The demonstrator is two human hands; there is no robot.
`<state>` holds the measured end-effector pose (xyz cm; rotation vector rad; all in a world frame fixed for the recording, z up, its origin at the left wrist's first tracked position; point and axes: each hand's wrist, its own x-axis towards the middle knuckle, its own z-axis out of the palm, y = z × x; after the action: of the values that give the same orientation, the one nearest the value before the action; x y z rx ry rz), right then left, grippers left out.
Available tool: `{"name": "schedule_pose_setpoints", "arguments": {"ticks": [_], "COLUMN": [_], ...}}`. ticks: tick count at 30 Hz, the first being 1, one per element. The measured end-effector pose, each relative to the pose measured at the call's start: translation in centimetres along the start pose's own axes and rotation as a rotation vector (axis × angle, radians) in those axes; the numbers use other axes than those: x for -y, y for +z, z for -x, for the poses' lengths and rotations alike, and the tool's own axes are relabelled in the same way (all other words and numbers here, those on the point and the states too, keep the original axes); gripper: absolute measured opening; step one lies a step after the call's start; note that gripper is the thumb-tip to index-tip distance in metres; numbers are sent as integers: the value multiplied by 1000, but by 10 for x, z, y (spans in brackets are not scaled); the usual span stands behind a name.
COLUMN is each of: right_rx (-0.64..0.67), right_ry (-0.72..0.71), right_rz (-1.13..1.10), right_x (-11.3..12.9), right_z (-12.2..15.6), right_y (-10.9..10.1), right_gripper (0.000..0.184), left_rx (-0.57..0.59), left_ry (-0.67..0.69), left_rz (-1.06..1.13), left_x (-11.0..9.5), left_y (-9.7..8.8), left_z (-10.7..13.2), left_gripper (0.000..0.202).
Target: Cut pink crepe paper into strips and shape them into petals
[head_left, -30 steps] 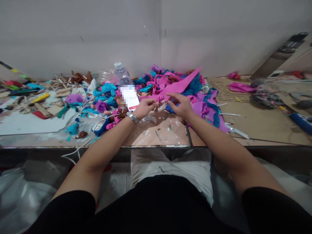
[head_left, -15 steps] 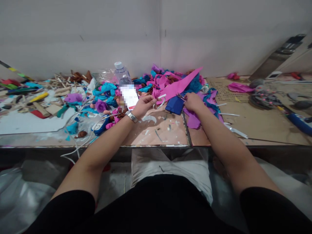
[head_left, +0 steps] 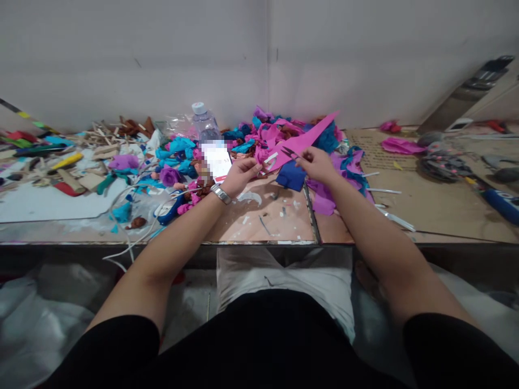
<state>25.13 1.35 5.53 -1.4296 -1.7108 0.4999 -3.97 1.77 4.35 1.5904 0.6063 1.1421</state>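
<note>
My left hand (head_left: 240,174) is closed on a small pink paper piece with a white strip curling from it (head_left: 271,160). My right hand (head_left: 317,163) is closed on small dark scissors (head_left: 289,153), whose blades point left toward that strip. A long pink paper sheet (head_left: 303,141) lies just behind both hands, and a folded dark blue sheet (head_left: 291,176) rests under them. A silver watch (head_left: 221,194) sits on my left wrist.
A heap of pink, purple and blue crepe paper flowers (head_left: 259,135) fills the bench's back. A plastic bottle (head_left: 204,125) and a phone (head_left: 218,160) stand left of it. Wood scraps (head_left: 101,141) lie far left, white sticks (head_left: 385,190) and tools (head_left: 446,160) right.
My right hand went from open over the paper to closed on the scissors, then lifted them toward the white strip. My left hand stayed in place with its piece.
</note>
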Motion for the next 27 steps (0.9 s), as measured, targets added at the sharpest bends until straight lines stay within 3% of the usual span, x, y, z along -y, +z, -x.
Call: {"name": "schedule_pose_setpoints", "arguments": {"ticks": [4, 12, 18, 27], "right_rx": [126, 186, 171, 196], "right_ry": [87, 38, 11, 58], "right_rz": [-367, -532, -530, -518], "right_x": [14, 25, 25, 25], "right_z": [11, 24, 27, 28], "right_y": [28, 42, 44, 47], "right_gripper": [27, 41, 68, 66], "left_rx": [-33, -23, -19, -25], "left_ry": [17, -9, -33, 14], "left_rz": [-9, -32, -30, -118], "left_x": [5, 6, 7, 11], "left_y": [-2, -4, -3, -4], "left_z": [-2, -1, -1, -1], "left_gripper": [45, 46, 47, 46]}}
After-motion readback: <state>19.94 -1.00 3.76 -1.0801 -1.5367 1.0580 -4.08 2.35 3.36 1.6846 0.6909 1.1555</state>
